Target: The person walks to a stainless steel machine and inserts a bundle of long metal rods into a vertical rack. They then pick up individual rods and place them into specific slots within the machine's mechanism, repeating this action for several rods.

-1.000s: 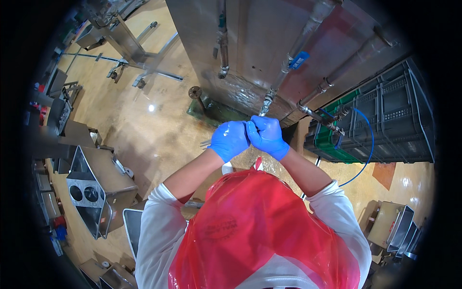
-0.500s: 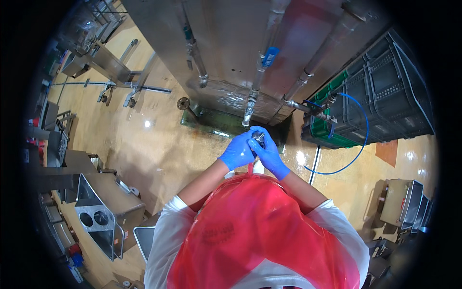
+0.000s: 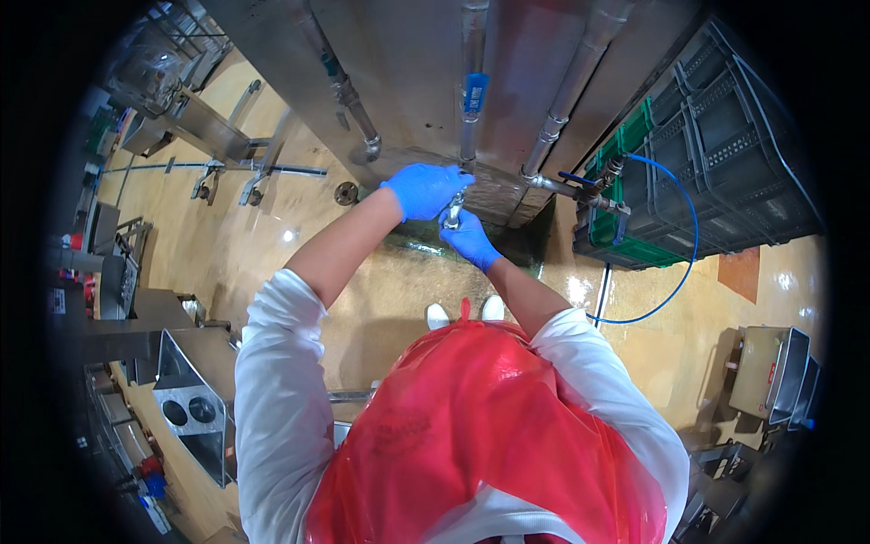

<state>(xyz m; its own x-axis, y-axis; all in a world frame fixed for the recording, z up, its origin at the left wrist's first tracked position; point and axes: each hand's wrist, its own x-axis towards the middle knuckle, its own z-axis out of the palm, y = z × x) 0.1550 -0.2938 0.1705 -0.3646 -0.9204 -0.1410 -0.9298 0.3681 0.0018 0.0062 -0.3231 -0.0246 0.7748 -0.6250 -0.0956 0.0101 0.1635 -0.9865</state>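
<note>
My gloved left hand [image 3: 428, 191] reaches to the lower part of a steel pipe [image 3: 468, 140]. Its fingers are curled closed at the pipe, and what lies in them is mostly hidden. Just below, my gloved right hand [image 3: 471, 240] grips a shiny metal pipe fitting [image 3: 454, 214] at the pipe's lower end. Higher on the same pipe sits a blue valve handle [image 3: 475, 92]. Both hands wear blue gloves and are close together, in front of a large steel panel [image 3: 408, 82].
To the right stand stacked grey crates [image 3: 725, 172] beside a valve with a blue hose [image 3: 691, 213]. A round metal flange [image 3: 346, 193] is left of the pipes. Steel equipment [image 3: 195, 399] stands at left, a bin [image 3: 761, 372] at right. The floor [image 3: 290, 245] looks wet.
Both hands have moved forward from near my apron to the middle pipe's end. They held a small dark metal piece together; now they are apart, the right on the fitting.
</note>
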